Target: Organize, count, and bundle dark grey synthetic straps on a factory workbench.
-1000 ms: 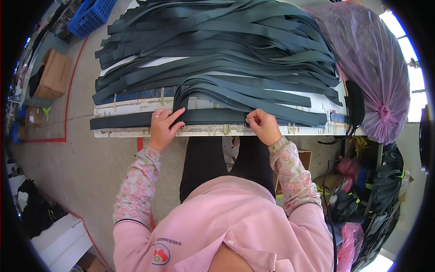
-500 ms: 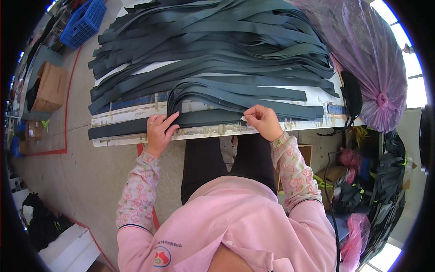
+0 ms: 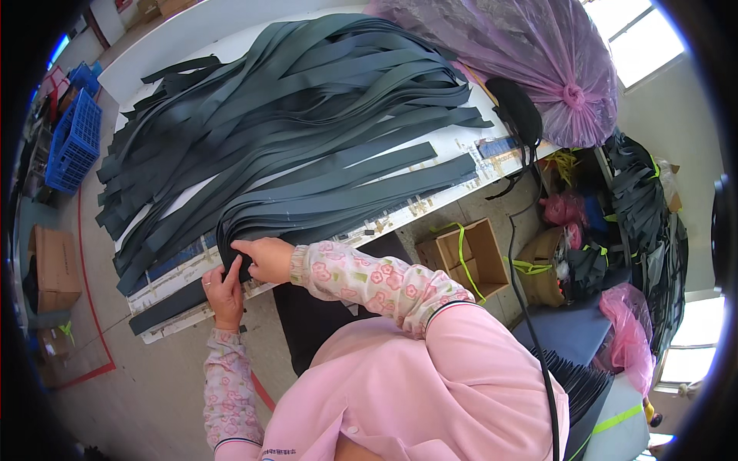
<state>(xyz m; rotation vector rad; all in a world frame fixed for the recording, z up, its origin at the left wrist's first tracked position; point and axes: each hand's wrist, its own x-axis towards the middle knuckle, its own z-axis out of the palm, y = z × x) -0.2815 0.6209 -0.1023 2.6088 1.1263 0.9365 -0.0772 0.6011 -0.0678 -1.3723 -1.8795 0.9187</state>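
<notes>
Long dark green-grey fabric strips (image 3: 323, 84) lie heaped across the white table. Nearest me, a bundle of strips (image 3: 346, 188) folds back on itself in a bend at its left end. At that bend my left hand (image 3: 223, 300) has its fingers closed on the strips, next to a single flat strip (image 3: 171, 309) along the front edge. My right hand (image 3: 270, 260) comes across to the same spot, index finger against the bend and other fingers curled under. Whatever those curled fingers hold is hidden.
The taped white table edge (image 3: 415, 207) runs slantwise before me. A big pink plastic bag (image 3: 538, 69) and a black pouch (image 3: 516, 111) sit at its right end. An open cardboard box (image 3: 465, 261) stands below, near a hanging black cable (image 3: 530, 323). Blue crates (image 3: 74, 142) are at left.
My right hand has moved left from the strips' middle to the bend beside my left hand. The small white piece in its fingers no longer shows. The view has turned toward the right.
</notes>
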